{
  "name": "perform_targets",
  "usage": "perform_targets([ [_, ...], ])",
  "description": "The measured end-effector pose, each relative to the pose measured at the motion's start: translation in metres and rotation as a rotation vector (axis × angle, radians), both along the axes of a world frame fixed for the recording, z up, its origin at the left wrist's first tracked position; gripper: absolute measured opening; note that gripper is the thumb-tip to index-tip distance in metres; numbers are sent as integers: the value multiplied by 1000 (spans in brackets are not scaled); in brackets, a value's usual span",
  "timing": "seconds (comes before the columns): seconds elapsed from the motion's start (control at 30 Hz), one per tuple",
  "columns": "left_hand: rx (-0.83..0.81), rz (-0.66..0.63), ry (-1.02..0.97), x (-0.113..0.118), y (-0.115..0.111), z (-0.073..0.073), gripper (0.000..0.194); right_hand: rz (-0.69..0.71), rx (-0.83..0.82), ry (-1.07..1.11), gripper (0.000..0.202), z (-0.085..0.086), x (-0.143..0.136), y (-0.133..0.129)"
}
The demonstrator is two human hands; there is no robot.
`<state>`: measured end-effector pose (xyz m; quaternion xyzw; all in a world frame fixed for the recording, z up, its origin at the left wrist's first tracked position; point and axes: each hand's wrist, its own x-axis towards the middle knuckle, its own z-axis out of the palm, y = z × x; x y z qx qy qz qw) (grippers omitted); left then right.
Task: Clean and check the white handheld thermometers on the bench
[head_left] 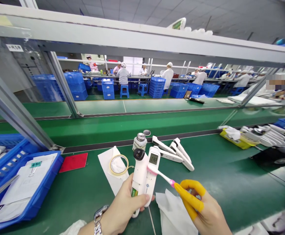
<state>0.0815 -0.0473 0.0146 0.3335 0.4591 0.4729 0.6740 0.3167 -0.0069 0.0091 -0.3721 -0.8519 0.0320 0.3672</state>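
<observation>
Two white handheld devices [141,171], side by side above one green bench [220,176], are clasped in the curled left hand [129,202]; the right hand [204,207] pinches one toothbrush [164,177] against one device beneath its display [153,159].

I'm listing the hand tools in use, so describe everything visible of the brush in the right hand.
The brush resembles a toothbrush: a slim, plastic-looking white handle, a pink section near the grip, and pink at the head. It slants from upper left down to the right, its lower end hidden in the right hand, between fingers in yellow covers. The head lies against the white device just below its display. The bristles cannot be made out clearly.
</observation>
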Motion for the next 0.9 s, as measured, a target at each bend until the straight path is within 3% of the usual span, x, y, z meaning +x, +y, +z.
perform_targets([
  [0.1, 10, 6, 22, -1, 0, 3, 47, 55, -20, -3, 32, 4, 4, 1],
  [0.33, -2, 2, 8, 0, 0, 2, 53, -51, -34, 111, 32, -12, 8, 11],
  [0.57, 14, -9, 23, -1, 0, 2, 43, 126, -114, -25, 32, 4, 8, 0],
  [0.7, -7, -18, -8, -2, 1, 6, 45, 92, -178, 70, 32, 3, 3, 1],
  [0.8, -18, -26, -32, -3, 1, 7, 49, 53, -109, 88, 33, 0, 1, 5],
  [0.9, -26, -22, -32, -3, 1, 6, 50, 58, 12, -38, 38, 2, 4, 6],
])
